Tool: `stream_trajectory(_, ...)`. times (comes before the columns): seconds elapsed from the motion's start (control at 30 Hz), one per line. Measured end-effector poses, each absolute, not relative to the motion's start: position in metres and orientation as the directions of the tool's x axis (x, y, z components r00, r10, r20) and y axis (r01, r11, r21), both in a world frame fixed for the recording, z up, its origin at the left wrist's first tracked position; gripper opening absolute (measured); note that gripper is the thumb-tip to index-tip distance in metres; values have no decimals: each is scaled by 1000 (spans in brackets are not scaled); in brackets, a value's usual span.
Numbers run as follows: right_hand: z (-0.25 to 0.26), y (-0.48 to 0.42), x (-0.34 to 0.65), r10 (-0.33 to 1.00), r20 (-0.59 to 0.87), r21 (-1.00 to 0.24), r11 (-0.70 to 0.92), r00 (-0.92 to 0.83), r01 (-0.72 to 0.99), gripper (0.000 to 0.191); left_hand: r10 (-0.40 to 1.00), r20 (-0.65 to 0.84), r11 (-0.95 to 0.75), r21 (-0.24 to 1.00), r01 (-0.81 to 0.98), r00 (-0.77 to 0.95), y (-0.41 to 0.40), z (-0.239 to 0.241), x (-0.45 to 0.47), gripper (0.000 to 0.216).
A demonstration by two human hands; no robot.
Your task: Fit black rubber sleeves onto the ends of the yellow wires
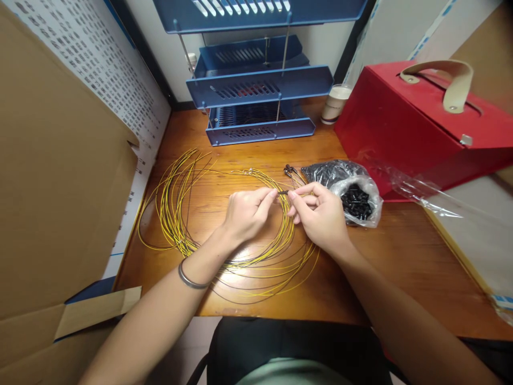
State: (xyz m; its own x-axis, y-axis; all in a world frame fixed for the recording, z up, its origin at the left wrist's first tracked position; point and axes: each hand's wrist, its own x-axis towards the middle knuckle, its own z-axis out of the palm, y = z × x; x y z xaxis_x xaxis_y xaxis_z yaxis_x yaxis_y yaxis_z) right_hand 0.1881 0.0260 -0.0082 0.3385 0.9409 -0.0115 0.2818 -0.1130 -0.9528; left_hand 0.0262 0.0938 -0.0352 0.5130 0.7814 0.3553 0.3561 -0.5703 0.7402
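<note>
Above the coil of yellow and black wires (170, 214), my two hands meet at a small dark piece (282, 192), perhaps a connector sleeve. My left hand (248, 213) pinches its left end between thumb and forefinger. At the other end, the thumb and forefinger of my right hand (323, 214) are closed, with the other fingers curled beneath. Whether a wire runs into the piece is too small to tell. Just beyond my right hand lie several wire ends with black tips (292, 172). An opened clear plastic bag (374, 206) of small black parts (356, 202) sits beside that hand.
A blue tiered tray rack (260, 131) stands at the back of the wooden table (380, 267), with a paper cup (335, 104) to its right. A red box with a beige handle (401, 128) takes up the right rear. Cardboard (52, 160) rises along the left side.
</note>
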Motion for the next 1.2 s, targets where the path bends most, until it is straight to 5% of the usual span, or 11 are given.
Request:
stream_trajectory(0.27, -5, 27, 188, 908, 0, -962, -115, 419, 249, 24, 868, 353, -468, 814, 343, 349, 95, -37, 28, 24)
stream_trajectory(0.5, -8, 24, 187, 957, -10, -969, -81, 291, 234, 26, 733, 402, -620, 727, 295, 549, 93, -39, 28, 27)
stream_trajectory(1.2, -7, 25, 190, 968, -23, -973, -79, 251, 218, 23, 725, 453, -651, 697, 301, 519, 94, -39, 28, 25)
